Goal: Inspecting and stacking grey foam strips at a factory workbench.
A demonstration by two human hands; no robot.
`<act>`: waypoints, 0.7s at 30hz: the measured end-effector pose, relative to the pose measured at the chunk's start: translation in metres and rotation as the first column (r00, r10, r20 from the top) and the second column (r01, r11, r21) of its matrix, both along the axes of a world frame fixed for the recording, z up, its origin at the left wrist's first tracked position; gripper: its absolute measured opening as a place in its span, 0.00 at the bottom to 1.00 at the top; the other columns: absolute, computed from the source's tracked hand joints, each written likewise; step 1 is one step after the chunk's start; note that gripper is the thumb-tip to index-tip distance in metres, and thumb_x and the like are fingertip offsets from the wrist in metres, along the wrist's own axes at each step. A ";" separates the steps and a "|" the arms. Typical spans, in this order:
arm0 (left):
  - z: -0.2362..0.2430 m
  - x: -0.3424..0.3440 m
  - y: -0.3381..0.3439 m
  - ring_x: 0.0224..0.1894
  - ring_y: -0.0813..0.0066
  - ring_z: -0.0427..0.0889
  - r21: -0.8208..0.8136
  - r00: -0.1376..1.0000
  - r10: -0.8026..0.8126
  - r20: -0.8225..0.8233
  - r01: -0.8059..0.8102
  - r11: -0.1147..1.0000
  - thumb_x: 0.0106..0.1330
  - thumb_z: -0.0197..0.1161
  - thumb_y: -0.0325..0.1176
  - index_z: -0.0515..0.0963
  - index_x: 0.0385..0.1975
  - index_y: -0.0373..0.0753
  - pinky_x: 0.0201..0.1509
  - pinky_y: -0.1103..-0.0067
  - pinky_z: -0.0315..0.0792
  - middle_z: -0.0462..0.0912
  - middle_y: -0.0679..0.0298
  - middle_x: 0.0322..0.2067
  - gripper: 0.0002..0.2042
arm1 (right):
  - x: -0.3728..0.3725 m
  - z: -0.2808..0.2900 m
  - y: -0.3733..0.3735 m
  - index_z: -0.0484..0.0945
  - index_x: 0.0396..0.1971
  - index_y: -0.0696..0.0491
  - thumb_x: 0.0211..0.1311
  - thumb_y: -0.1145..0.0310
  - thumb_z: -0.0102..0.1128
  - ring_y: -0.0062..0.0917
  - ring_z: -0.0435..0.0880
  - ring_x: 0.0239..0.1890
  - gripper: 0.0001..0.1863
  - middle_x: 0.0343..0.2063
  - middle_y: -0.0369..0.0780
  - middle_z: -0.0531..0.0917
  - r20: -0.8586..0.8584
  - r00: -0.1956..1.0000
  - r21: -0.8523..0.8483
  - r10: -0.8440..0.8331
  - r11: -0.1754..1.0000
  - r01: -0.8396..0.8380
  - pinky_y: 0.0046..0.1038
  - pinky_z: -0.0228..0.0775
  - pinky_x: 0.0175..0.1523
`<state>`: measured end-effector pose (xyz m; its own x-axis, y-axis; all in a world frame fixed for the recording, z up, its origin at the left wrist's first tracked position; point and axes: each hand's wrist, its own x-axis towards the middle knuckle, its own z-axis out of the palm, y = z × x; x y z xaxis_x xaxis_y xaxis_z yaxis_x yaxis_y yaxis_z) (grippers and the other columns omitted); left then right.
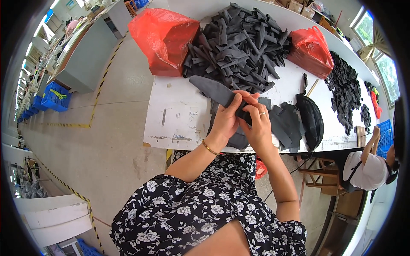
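Note:
A dark grey fabric piece [210, 90], long and tapering to a rounded tip at the left, is held up over the table's near part. My left hand [227, 117] pinches it between thumb and fingers. Close beside it, my right hand [257, 123] has its bent fingers closed on the piece's other end, which the fingers partly hide. Below and around my hands lie more flat dark fabric pieces [287, 126] on the white table [164, 123]. Farther back rises a large heap of similar grey pieces [239, 42].
Red plastic bags [164, 40] [311, 49] flank the heap. A black pouch [310, 119] lies to the right. Beyond it are piles of small dark pieces [345, 87]. At the far right another person [365, 168] sits. Blue crates [57, 97] stand on the floor at left.

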<state>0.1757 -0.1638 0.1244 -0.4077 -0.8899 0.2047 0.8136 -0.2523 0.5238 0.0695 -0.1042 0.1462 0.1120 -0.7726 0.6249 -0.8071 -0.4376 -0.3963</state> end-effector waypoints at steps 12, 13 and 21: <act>-0.015 -0.006 0.002 0.53 0.62 0.79 0.142 0.998 -0.005 -0.065 0.014 0.990 0.73 0.53 0.39 0.75 0.44 0.36 0.59 0.69 0.70 0.83 0.57 0.39 0.13 | -0.007 -0.002 -0.002 0.74 0.37 0.58 0.48 0.79 0.68 0.43 0.80 0.41 0.15 0.41 0.47 0.77 0.023 0.999 0.024 0.046 0.999 -0.046 0.36 0.75 0.42; -0.014 -0.004 0.003 0.52 0.62 0.79 0.174 0.999 -0.018 -0.043 0.025 0.984 0.72 0.53 0.39 0.75 0.45 0.36 0.60 0.68 0.70 0.83 0.57 0.39 0.13 | -0.009 -0.005 -0.002 0.75 0.36 0.57 0.48 0.77 0.68 0.42 0.80 0.37 0.15 0.40 0.46 0.77 0.011 0.999 0.024 0.050 0.998 -0.050 0.37 0.75 0.40; 0.008 0.002 -0.016 0.43 0.63 0.82 0.140 0.977 0.209 -0.054 -0.199 0.970 0.73 0.52 0.40 0.73 0.46 0.31 0.53 0.70 0.74 0.82 0.56 0.39 0.15 | -0.026 -0.005 -0.004 0.77 0.31 0.59 0.48 0.80 0.68 0.37 0.81 0.33 0.10 0.36 0.43 0.79 -0.005 0.993 -0.058 0.116 0.992 -0.116 0.33 0.75 0.35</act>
<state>0.1776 -0.1800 0.1327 -0.2040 -0.9739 0.0998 0.8874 -0.1409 0.4389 0.0435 -0.1083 0.1412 0.2000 -0.7169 0.6679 -0.7505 -0.5503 -0.3660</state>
